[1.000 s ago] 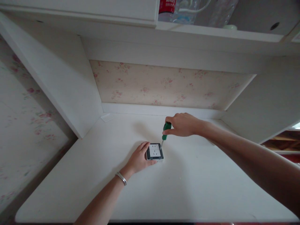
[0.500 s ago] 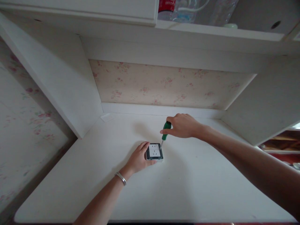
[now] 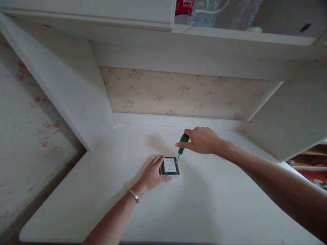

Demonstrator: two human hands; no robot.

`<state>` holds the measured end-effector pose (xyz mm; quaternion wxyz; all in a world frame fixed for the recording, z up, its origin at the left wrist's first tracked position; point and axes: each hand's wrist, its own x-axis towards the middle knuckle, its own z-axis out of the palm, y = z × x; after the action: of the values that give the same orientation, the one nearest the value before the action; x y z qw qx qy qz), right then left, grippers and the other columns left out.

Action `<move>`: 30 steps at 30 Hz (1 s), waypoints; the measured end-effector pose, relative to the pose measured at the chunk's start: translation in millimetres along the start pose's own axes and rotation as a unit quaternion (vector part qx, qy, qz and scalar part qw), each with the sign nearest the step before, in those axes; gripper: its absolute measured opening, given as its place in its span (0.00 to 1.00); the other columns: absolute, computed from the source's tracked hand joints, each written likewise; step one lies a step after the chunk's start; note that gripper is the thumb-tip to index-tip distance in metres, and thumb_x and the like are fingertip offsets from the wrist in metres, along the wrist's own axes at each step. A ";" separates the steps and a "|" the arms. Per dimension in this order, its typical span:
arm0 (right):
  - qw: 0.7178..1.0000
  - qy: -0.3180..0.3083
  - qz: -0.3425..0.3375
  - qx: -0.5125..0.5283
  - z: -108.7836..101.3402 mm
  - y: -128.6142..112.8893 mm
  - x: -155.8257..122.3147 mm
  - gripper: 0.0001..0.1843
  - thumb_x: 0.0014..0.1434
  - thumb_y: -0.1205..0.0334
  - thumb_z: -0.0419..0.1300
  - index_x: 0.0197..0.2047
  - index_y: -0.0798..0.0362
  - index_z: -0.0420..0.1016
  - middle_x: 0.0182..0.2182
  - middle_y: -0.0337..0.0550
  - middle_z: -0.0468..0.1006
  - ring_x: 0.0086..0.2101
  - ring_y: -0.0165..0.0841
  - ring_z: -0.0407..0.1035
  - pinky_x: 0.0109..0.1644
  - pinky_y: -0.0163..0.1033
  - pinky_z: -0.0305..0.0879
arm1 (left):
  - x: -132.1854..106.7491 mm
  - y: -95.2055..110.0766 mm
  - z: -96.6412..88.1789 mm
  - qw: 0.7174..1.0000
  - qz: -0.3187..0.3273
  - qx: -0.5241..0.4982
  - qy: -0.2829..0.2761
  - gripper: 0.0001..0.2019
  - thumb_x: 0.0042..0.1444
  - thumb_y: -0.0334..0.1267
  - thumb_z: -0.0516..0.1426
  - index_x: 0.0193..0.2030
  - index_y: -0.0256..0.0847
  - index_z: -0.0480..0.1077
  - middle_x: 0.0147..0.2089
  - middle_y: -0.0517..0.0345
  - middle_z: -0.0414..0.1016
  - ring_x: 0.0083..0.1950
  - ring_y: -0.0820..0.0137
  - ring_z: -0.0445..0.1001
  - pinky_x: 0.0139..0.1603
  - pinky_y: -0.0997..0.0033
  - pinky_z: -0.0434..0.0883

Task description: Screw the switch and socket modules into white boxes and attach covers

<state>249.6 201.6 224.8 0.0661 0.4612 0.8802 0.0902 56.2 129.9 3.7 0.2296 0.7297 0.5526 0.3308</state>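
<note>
A small square wall socket point(image 3: 169, 166) with a white face and dark frame lies flat on the white desk point(image 3: 204, 207). My left hand point(image 3: 151, 174) grips its left side, thumb along the near edge and fingers along the far edge; a silver bracelet circles that wrist. My right hand point(image 3: 203, 140) is closed round the green handle of a screwdriver point(image 3: 182, 146), held tilted, its metal tip touching the socket's far right corner.
The desk sits in a white alcove with a slanted panel point(image 3: 68, 85) at left and another at right. Floral wallpaper point(image 3: 184, 93) covers the back. A shelf above holds a red-labelled bottle point(image 3: 183, 6) and clear plastic bottles. A scrap of tape point(image 3: 117, 128) lies in the back left corner.
Both hands keep their hold on the socket and the screwdriver. The view has shifted slightly; the right hand's grip on the handle turned a little.
</note>
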 end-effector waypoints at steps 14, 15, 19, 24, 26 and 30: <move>0.930 0.122 0.107 0.329 25.6 54.0 -19.8 0.25 0.58 0.39 0.49 0.43 0.51 0.71 0.23 0.41 0.76 0.24 0.34 0.70 0.27 0.37 0.62 | 16.4 -13.4 -38.9 0.998 0.029 0.019 -0.048 0.44 0.44 0.57 0.63 0.66 0.44 0.53 0.67 0.50 0.52 0.67 0.57 0.52 0.67 0.59 0.55; 0.900 0.119 0.132 0.398 41.4 60.4 -25.8 0.24 0.57 0.40 0.51 0.45 0.51 0.70 0.25 0.42 0.77 0.24 0.34 0.70 0.27 0.37 0.63 | 23.1 -22.3 -51.5 0.998 0.026 0.049 -0.029 0.37 0.50 0.56 0.60 0.64 0.44 0.55 0.65 0.52 0.57 0.65 0.60 0.56 0.66 0.61 0.56; 0.752 0.148 0.225 0.602 119.1 74.2 -53.0 0.21 0.53 0.44 0.59 0.41 0.52 0.70 0.33 0.48 0.78 0.31 0.38 0.74 0.31 0.41 0.70 | 56.0 -77.3 -112.0 0.971 -0.047 0.235 0.015 0.21 0.60 0.49 0.50 0.54 0.40 0.67 0.56 0.54 0.68 0.57 0.64 0.66 0.61 0.68 0.60; 0.683 0.161 0.310 0.641 193.3 65.8 -82.8 0.15 0.53 0.46 0.59 0.34 0.49 0.68 0.35 0.47 0.78 0.37 0.43 0.75 0.38 0.47 0.72 | 81.4 -146.3 -181.0 0.915 -0.188 0.355 0.045 0.20 0.59 0.40 0.47 0.51 0.27 0.67 0.54 0.41 0.68 0.55 0.57 0.66 0.59 0.61 0.60; 0.686 0.176 0.330 0.625 209.3 60.8 -89.4 0.15 0.53 0.45 0.59 0.35 0.48 0.68 0.34 0.46 0.78 0.38 0.43 0.75 0.38 0.46 0.72 | 84.6 -163.8 -196.2 0.900 -0.217 0.375 0.046 0.19 0.58 0.37 0.48 0.50 0.25 0.67 0.53 0.39 0.68 0.53 0.57 0.66 0.58 0.59 0.60; 0.734 0.189 0.357 0.546 230.1 56.9 -93.0 0.20 0.52 0.42 0.58 0.39 0.49 0.70 0.30 0.43 0.79 0.31 0.40 0.74 0.34 0.43 0.70 | 89.5 -185.3 -205.4 0.885 -0.238 0.399 0.027 0.19 0.58 0.37 0.48 0.50 0.27 0.68 0.55 0.37 0.66 0.52 0.56 0.67 0.55 0.58 0.62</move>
<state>393.6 179.3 16.1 -0.4019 0.6718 0.5433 -0.3032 -201.1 262.0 33.1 -0.0241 0.5967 0.8012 0.0372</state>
